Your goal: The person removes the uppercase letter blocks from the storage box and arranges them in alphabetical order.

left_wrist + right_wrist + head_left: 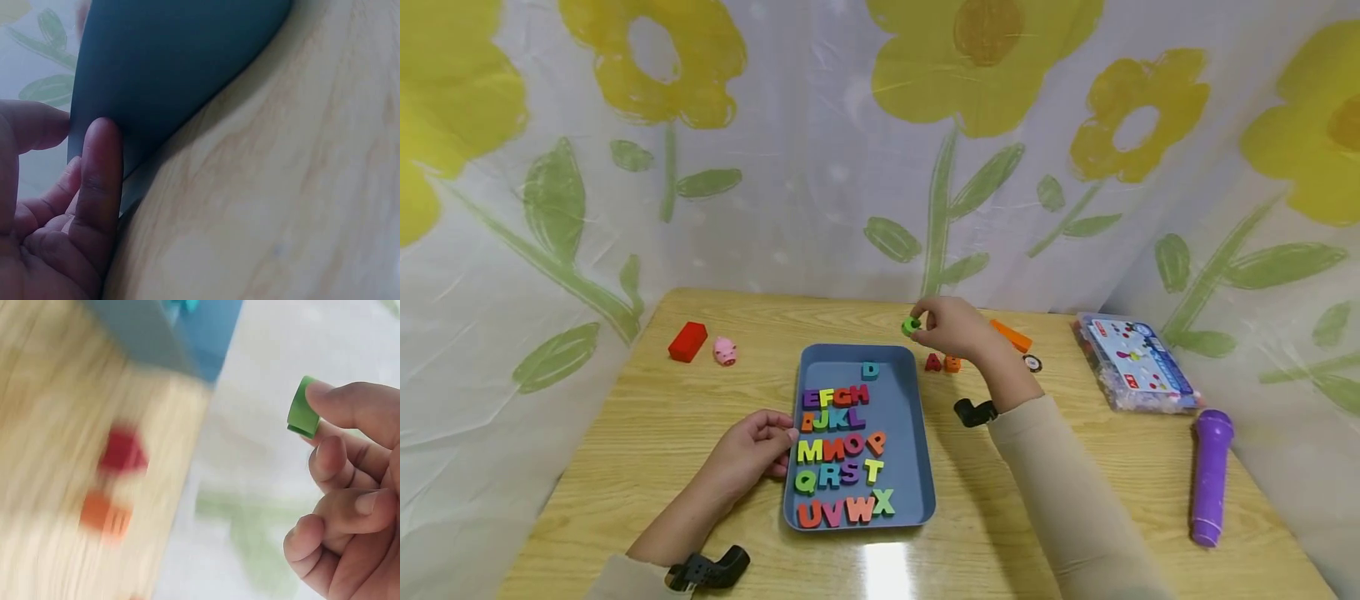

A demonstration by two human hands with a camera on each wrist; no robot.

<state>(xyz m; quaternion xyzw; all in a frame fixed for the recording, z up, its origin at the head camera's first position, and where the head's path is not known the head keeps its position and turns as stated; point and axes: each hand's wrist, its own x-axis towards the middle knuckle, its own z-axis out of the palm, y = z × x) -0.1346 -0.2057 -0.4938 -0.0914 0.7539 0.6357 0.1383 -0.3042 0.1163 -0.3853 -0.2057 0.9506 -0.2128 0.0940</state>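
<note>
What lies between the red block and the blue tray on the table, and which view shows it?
A pink toy pig, nearer the red block than the blue tray. The head view shows it.

a small, curved green letter piece (911,326) is pinched between the thumb and finger of the right hand (953,327) (nearly edge-on in the right wrist view), just past the far right corner of a blue-grey, round-cornered rectangular tray (898,433). the left hand (748,454) grips the tray's left rim; inside, a teal d (869,371) sits alone toward the far end, with five rows of coloured letters (833,450) nearer, mostly toward the left side.
</note>
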